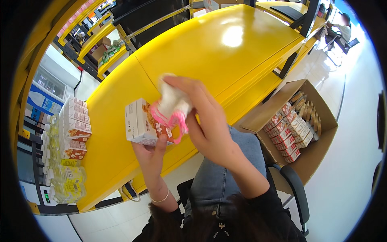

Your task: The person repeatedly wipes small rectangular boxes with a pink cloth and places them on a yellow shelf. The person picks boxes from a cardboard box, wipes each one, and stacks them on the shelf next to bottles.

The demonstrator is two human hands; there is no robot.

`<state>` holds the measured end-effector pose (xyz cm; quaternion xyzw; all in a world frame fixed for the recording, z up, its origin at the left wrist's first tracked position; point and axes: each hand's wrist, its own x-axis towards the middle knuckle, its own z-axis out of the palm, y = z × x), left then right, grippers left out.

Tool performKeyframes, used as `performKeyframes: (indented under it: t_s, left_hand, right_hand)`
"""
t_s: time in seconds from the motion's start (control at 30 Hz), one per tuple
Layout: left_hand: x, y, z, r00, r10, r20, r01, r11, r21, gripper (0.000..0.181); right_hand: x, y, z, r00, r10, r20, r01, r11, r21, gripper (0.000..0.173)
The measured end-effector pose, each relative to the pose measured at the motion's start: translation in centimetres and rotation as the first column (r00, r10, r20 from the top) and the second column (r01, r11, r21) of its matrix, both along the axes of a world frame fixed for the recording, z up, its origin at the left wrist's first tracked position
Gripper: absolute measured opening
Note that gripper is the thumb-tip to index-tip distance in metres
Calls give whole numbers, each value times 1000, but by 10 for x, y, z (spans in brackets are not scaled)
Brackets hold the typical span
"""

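Observation:
My left hand [152, 152] grips a small drink carton [140, 122], white with a brown printed front, from its lower end. The thumb presses on the brown face. A crumpled white cloth with a pink edge [172, 106] is bunched in my right hand [204, 118], just over the carton's printed side. Part of that side is hidden behind the cloth, and whether the two touch I cannot tell. Both hands are above the near edge of the yellow table [187, 63].
Several similar cartons [77, 121] line the table's left end, beside clear bottles [68, 181] of yellowish liquid. An open cardboard box [320, 145] holding cartons and other packs stands right of my legs, by the chair's armrest [294, 187]. A person [343, 31] sits far right.

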<state>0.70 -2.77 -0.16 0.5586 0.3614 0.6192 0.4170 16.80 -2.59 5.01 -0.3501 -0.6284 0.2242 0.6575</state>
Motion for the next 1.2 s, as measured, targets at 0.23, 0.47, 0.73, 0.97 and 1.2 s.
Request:
performKeyframes:
  t_s: [0.23,0.47,0.73,0.97,1.2]
  left_hand:
    - [-9,-5,-7,1000,-14,18,17,992,-127,70]
    - [-6,-9,-8,992,94,88,-84,990,-117,68]
    - [18,-5,8,806,226,547,-200,974,-106,63]
    - [51,9,-9,883,300,361,-372,917,146,74]
    - [38,16,0,838,513,185,-524,664,534,94]
  right_hand:
    - [-23,45,-37,934,347,-84,-356,895,-267,32]
    - [-14,47,-47,897,310,315,-242,941,-238,15]
    - [-18,49,-48,875,433,217,-337,867,-368,17]
    - [-11,43,-52,846,491,-208,-530,736,-421,36]
    - [26,48,-73,849,494,-189,-512,680,-524,27]
